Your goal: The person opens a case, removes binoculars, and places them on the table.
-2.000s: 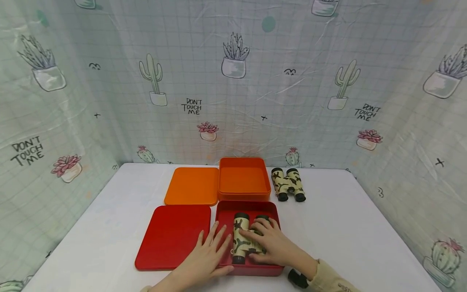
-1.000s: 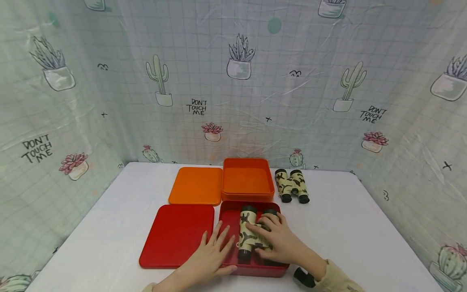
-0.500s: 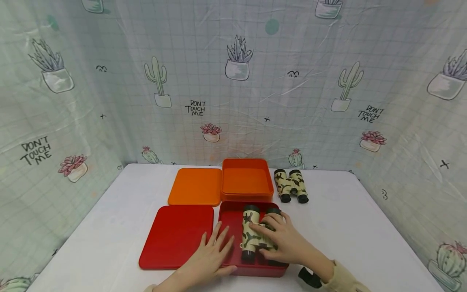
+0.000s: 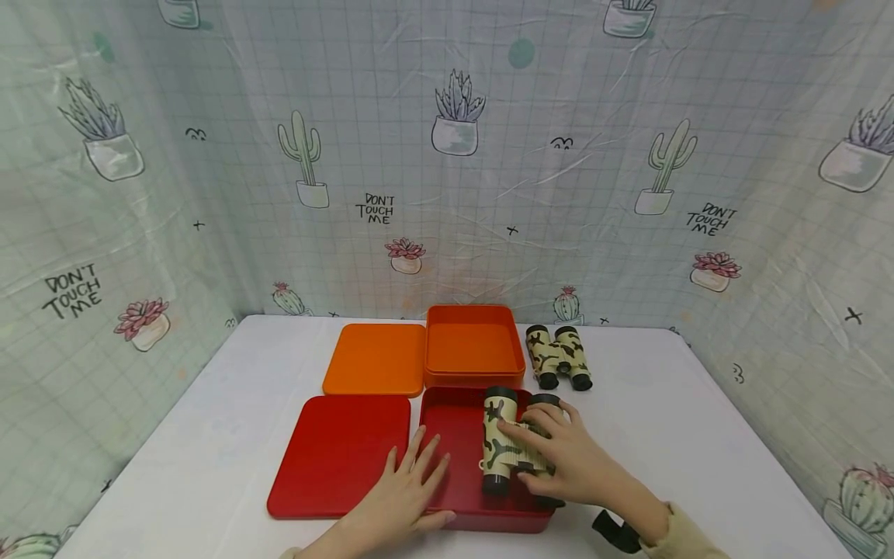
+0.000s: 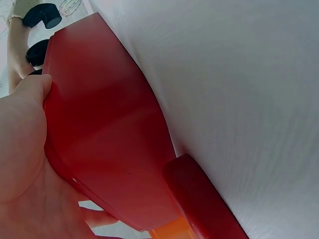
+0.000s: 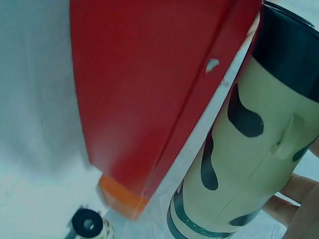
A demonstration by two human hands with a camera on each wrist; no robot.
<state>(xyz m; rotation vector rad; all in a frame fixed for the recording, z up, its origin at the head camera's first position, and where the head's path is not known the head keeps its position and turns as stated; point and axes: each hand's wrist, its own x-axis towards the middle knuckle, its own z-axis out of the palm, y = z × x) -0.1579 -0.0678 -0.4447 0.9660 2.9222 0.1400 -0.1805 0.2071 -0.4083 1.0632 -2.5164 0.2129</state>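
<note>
My right hand (image 4: 573, 462) grips camouflage binoculars (image 4: 497, 442) from above, fingers over the right barrel and thumb at the near end. They are over the right part of the red box (image 4: 489, 522), overlapping its right rim. In the right wrist view the barrel (image 6: 234, 154) is above the box's rim, apart from the side wall (image 6: 139, 89). My left hand (image 4: 394, 497), fingers spread and straight, rests at the box's front left corner. The left wrist view shows its thumb on the rim of the box (image 5: 109, 109).
A red lid (image 4: 342, 458) lies against the box's left side. Behind are an orange lid (image 4: 377, 357) and an orange box (image 4: 475, 341). A second pair of camouflage binoculars (image 4: 541, 351) lies at the back right. A black band (image 4: 615, 534) is at my right wrist.
My right hand has raised the binoculars from inside the red box and shifted them rightward to its right rim. My left hand has stayed at the box's corner.
</note>
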